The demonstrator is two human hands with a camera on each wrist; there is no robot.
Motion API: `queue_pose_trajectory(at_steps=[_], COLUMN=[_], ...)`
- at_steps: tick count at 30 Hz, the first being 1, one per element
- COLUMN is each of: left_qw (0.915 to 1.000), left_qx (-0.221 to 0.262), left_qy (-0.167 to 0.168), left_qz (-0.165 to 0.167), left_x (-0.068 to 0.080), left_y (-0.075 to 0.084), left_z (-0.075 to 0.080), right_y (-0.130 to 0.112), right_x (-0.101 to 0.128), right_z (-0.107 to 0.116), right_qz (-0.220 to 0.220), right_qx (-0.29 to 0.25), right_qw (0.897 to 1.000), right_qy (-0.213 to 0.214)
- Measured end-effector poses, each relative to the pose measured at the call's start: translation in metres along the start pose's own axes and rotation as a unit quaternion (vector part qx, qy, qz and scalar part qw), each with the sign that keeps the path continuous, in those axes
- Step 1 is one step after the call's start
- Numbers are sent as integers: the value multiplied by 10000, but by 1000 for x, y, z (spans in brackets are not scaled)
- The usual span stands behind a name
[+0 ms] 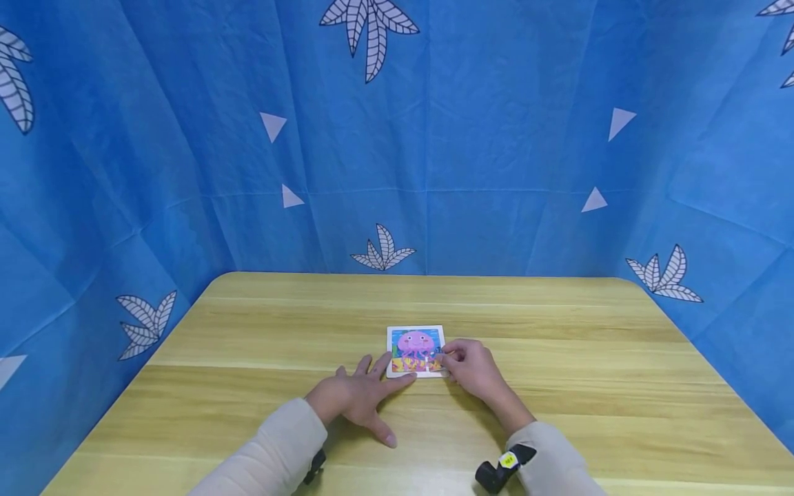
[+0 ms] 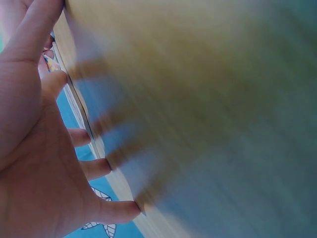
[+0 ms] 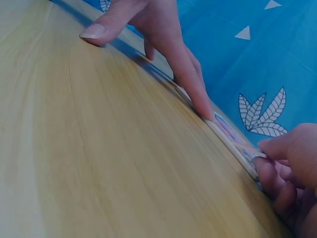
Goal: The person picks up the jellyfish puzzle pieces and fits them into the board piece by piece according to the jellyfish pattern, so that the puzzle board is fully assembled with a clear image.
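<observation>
A small square jigsaw puzzle (image 1: 414, 341) with a white border and a pink jellyfish-like picture lies flat on the table. My left hand (image 1: 360, 396) is spread with straight fingers, and its index fingertip touches the puzzle's near edge. In the right wrist view that left fingertip presses the puzzle tray's border (image 3: 228, 140). At the puzzle's right side, my right hand (image 1: 473, 368) pinches a small puzzle piece (image 3: 258, 154) between thumb and curled fingers. A white gap shows in the picture's lower right. The left wrist view shows mostly the left hand (image 2: 44, 144) and the tabletop.
The wooden table (image 1: 577, 358) has rounded far corners. Behind it and at both sides hangs a blue curtain (image 1: 496, 138) with white leaves and triangles. A black strap with a camera (image 1: 504, 468) sits at the right wrist.
</observation>
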State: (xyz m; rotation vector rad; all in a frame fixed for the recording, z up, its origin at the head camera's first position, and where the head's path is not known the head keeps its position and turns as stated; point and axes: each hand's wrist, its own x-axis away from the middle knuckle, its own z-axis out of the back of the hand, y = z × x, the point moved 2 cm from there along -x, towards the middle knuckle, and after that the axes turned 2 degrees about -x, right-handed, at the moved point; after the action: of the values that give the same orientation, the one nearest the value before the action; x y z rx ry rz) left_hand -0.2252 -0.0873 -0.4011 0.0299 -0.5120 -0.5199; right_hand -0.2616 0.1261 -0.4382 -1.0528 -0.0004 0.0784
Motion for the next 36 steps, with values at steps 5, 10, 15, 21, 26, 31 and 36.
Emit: queue_pose_trajectory(at_steps=[5, 10, 15, 21, 26, 31, 36], left_qw=[10000, 10000, 10000, 10000, 10000, 9999, 9999], left_qx=[-24, -7, 2, -50, -72, -125, -121], left_qy=[-21, 0, -6, 2, 26, 94, 59], left_qz=[6, -22, -23, 3, -7, -35, -5], left_x=[0, 0, 1, 1, 1, 1, 0], left_y=[0, 1, 1, 2, 3, 2, 2], left_z=[1, 1, 2, 1, -2, -1, -1], right_y=[-2, -4, -4, -2, -1, -3, -3], right_x=[0, -1, -2, -1, 1, 0, 0], right_z=[0, -1, -1, -2, -3, -2, -2], right_qz=[59, 82, -4, -190, -350, -412, -460], right_qx=[154, 448, 575, 649, 657, 683, 726], right_qw=[9999, 9989, 9982, 9975, 9971, 9965, 9960], right_qy=[38, 103, 145, 193, 148, 243, 242])
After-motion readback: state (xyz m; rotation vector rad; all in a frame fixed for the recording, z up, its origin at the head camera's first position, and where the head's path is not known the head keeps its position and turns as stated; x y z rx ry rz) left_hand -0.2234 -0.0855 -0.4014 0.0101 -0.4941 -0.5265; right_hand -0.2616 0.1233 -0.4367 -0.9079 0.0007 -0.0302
